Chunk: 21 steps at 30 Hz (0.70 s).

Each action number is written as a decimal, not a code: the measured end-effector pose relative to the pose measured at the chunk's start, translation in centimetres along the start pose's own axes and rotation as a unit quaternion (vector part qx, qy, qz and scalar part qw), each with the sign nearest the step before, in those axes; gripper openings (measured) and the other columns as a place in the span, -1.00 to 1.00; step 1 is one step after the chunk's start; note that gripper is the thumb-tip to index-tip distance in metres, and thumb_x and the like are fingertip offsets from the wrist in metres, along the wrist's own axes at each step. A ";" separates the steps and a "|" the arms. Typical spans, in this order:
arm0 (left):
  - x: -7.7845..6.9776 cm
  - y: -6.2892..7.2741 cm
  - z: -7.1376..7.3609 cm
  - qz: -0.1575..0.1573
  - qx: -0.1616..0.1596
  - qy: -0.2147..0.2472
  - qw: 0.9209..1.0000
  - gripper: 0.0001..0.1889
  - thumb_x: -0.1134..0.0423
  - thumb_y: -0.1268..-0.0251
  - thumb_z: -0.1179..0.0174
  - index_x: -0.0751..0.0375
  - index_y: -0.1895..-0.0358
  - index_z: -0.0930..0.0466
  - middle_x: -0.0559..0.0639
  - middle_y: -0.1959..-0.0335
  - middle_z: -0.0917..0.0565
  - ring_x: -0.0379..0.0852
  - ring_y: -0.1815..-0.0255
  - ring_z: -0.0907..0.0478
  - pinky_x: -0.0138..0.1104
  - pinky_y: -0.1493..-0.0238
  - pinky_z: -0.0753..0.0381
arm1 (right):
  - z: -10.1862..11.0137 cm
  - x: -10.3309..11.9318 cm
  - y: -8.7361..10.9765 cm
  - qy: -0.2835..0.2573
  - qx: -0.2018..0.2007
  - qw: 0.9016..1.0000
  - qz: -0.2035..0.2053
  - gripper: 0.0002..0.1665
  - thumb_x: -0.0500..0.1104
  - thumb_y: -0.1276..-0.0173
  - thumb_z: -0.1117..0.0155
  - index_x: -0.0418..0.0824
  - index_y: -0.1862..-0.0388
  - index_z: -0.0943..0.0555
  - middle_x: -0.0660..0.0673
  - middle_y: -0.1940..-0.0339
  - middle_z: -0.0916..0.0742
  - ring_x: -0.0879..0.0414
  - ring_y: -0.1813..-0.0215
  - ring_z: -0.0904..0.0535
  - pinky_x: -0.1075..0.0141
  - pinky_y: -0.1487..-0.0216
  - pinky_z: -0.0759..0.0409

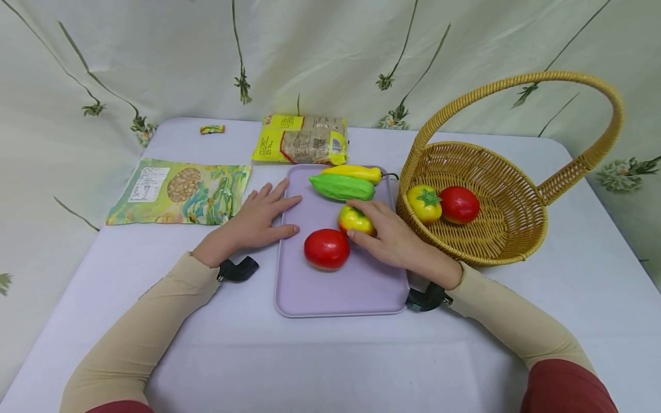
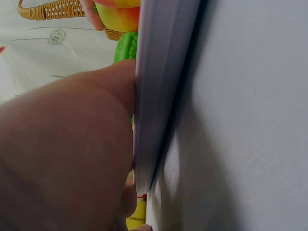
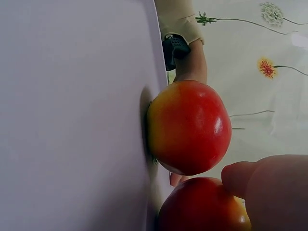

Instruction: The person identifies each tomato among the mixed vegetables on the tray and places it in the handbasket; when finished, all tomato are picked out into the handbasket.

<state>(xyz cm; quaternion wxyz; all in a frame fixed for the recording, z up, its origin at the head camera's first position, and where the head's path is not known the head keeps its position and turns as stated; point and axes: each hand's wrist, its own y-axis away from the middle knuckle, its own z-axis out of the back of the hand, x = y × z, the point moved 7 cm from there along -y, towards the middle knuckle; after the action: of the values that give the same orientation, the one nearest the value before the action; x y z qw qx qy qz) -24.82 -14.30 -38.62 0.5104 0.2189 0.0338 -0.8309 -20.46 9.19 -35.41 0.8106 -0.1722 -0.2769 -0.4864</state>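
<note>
A lilac tray (image 1: pixel 310 295) lies on the table, bearing toy vegetables. At its left rim my left hand (image 1: pixel 258 221) rests with spread, straight fingers; the left wrist view shows that hand against the tray's side. My right hand (image 1: pixel 389 238) reaches over the right rim, its thumb and fingers round a yellow-and-red tomato (image 1: pixel 355 220), whose reddish side (image 3: pixel 197 209) shows in the right wrist view. Just in front of it sits a red tomato (image 1: pixel 327 249). Behind, a green pepper-like vegetable (image 1: pixel 343 187) and a yellow chili pepper (image 1: pixel 353 172) lie at the tray's far end.
A wicker basket (image 1: pixel 501 229) with a tall handle stands right of the tray, holding a yellow tomato (image 1: pixel 423 203) and a red tomato (image 1: pixel 459 205). Left lies a green packet (image 1: pixel 178 192). Behind the tray are a yellow bag (image 1: pixel 302 139) and a small wrapped piece (image 1: pixel 212 129).
</note>
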 end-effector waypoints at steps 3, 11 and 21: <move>0.1 0.0 -0.1 0.001 0.001 -0.002 1.000 -0.25 -0.11 -0.41 -0.17 0.01 -0.60 -0.22 0.21 -0.72 0.13 0.46 -0.68 0.27 0.38 -0.59 0.30 | 0.0 0.0 0.0 -0.002 -0.002 1.000 0.003 -0.29 0.01 -0.49 -0.24 -0.05 -0.56 -0.32 -0.29 -0.43 -0.49 -0.15 -0.27 -0.50 -0.08 -0.28 -0.55; 0.0 -0.1 0.0 0.000 0.000 0.001 1.000 -0.24 -0.11 -0.40 -0.18 0.01 -0.60 -0.22 0.21 -0.72 0.12 0.47 -0.68 0.27 0.38 -0.59 0.29 | 0.0 0.0 -0.1 -0.015 -0.004 1.000 0.013 -0.29 -0.02 -0.47 -0.27 -0.07 -0.54 -0.34 -0.28 -0.42 -0.51 -0.15 -0.29 -0.50 -0.09 -0.31 -0.54; 0.0 -0.1 0.0 -0.001 -0.001 0.001 1.000 -0.25 -0.11 -0.40 -0.18 0.01 -0.60 -0.23 0.22 -0.72 0.12 0.47 -0.68 0.26 0.38 -0.59 0.29 | 0.1 0.0 -0.1 -0.029 -0.014 0.999 0.009 -0.30 -0.05 -0.43 -0.31 -0.05 -0.52 -0.38 -0.29 -0.38 -0.51 -0.14 -0.24 -0.50 -0.06 -0.25 -0.54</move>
<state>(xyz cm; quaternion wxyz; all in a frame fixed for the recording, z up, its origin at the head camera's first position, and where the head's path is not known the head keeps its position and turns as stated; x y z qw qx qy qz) -24.88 -14.29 -38.61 0.5096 0.2190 0.0349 -0.8314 -20.53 9.19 -35.32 0.8042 -0.2002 -0.2915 -0.4778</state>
